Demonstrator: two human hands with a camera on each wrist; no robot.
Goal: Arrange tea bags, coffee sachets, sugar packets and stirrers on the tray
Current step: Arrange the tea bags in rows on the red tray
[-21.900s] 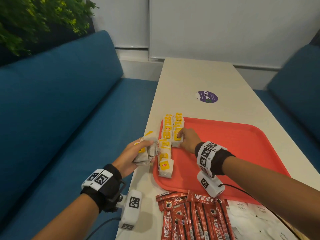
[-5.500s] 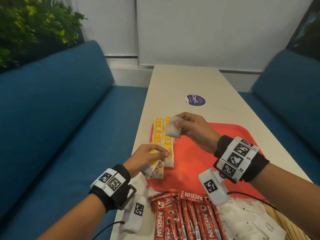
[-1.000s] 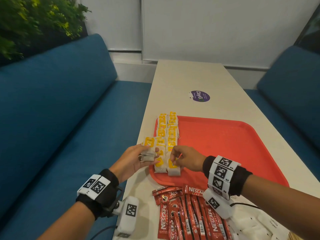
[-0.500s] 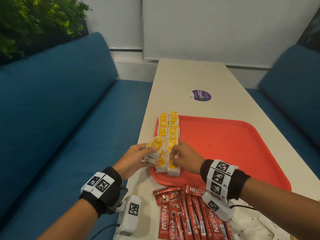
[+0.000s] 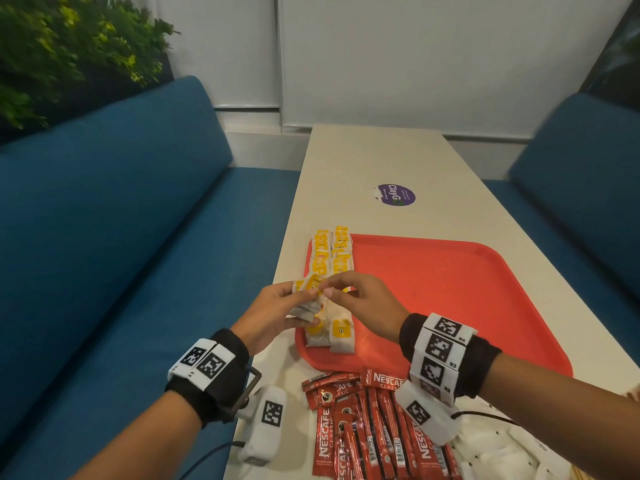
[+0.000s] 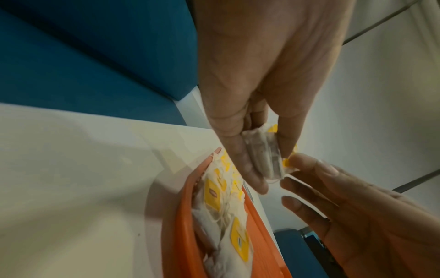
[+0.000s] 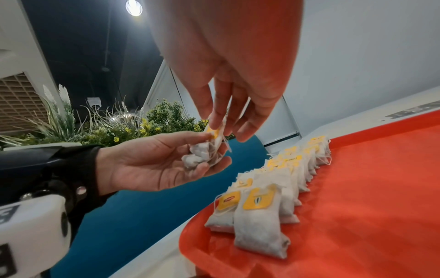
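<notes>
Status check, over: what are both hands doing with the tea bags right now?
Left hand holds small tea bag stack. Right hand pinches top bag's yellow tag. Two rows on red tray. Nothing in the way.

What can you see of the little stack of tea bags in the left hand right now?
The stack of tea bags is a few white paper sachets with dark contents showing through, yellow tags and thin strings, pressed flat together. The left hand holds it between thumb and fingers, above the table edge beside the red tray, apart from the rows of bags already laid there. The right hand pinches a yellow tag at the stack's top. How many bags it holds cannot be counted.
</notes>
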